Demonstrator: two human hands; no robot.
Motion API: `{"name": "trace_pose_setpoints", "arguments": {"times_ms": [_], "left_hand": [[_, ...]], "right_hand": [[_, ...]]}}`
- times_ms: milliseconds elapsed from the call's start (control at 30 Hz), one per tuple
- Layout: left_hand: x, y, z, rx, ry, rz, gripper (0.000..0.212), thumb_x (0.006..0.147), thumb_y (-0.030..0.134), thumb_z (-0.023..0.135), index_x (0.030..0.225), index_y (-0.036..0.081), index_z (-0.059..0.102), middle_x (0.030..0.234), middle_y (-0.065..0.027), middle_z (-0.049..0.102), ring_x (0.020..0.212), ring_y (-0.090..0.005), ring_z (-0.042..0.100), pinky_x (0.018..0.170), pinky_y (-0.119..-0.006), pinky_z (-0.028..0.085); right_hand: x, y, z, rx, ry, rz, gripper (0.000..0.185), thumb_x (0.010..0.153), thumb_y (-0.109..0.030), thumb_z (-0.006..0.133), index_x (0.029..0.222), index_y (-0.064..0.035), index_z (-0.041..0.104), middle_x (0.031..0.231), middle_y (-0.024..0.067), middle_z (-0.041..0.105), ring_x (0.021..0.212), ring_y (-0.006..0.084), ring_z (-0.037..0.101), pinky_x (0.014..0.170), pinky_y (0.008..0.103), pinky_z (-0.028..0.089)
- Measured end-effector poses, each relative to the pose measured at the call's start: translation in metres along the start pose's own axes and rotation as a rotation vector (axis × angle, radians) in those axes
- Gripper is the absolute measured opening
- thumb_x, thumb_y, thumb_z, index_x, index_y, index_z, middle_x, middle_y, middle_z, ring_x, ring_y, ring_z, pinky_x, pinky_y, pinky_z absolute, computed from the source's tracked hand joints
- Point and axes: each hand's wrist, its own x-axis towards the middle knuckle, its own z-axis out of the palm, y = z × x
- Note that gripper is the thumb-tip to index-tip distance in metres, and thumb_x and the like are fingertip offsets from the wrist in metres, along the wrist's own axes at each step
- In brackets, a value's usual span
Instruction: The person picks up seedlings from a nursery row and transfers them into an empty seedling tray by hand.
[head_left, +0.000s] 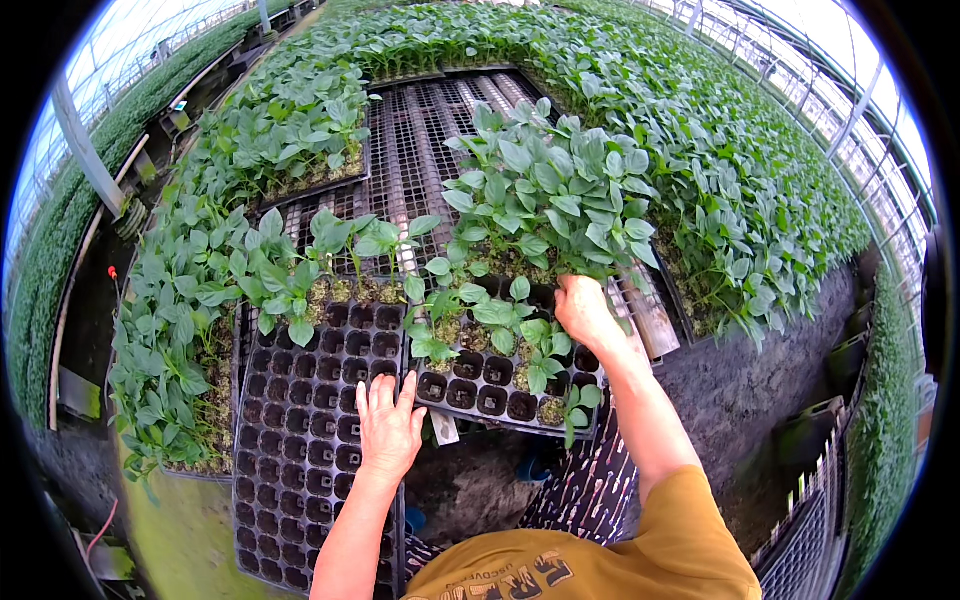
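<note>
My left hand lies flat, fingers spread, on the right edge of a black plastic seedling tray. Most cells of that tray hold no plant; leafy seedlings stand in its far rows. My right hand has its fingers curled at the base of the dense seedlings in a second cell tray. Its fingertips are partly hidden by leaves, and whether they pinch a stem cannot be told. The near part of this second tray has scattered seedlings among bare cells.
Trays full of green seedlings stand on the right, at the back and on the left. A bench of slats and mesh shows between them. A grey post rises at the left. Stacked trays stand at the lower right.
</note>
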Motion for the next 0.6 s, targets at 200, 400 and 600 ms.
{"name": "trace_pose_setpoints", "arguments": {"times_ms": [200, 400, 600], "left_hand": [[0.0, 0.0, 0.003, -0.003, 0.003, 0.011, 0.056, 0.076, 0.018, 0.067, 0.128, 0.006, 0.048, 0.118, -0.02, 0.047, 0.118, -0.0365, 0.041, 0.105, -0.054, 0.023], [0.0, -0.001, 0.0, -0.045, 0.009, 0.008, 0.057, 0.075, 0.016, 0.067, 0.128, 0.007, 0.048, 0.118, -0.0209, 0.046, 0.117, -0.0377, 0.041, 0.105, -0.054, 0.022], [0.001, -0.002, -0.003, -0.074, 0.006, -0.011, 0.055, 0.077, 0.016, 0.066, 0.128, 0.006, 0.049, 0.117, -0.0203, 0.047, 0.116, -0.0379, 0.042, 0.105, -0.054, 0.023]], "right_hand": [[0.019, -0.002, 0.023, 0.127, 0.166, 0.015, 0.016, 0.077, -0.013, 0.059, 0.081, 0.0029, 0.058, 0.075, 0.0254, 0.059, 0.078, 0.0433, 0.058, 0.071, 0.0481, 0.045], [0.031, 0.019, 0.034, 0.171, 0.218, 0.083, 0.013, 0.079, -0.011, 0.057, 0.076, 0.0023, 0.059, 0.075, 0.026, 0.059, 0.078, 0.0431, 0.059, 0.068, 0.0456, 0.047], [0.026, -0.001, 0.006, 0.552, 0.201, 0.204, 0.016, 0.087, -0.007, 0.056, 0.08, 0.0065, 0.061, 0.068, 0.0095, 0.062, 0.056, 0.0131, 0.062, 0.049, 0.027, 0.053]]}}
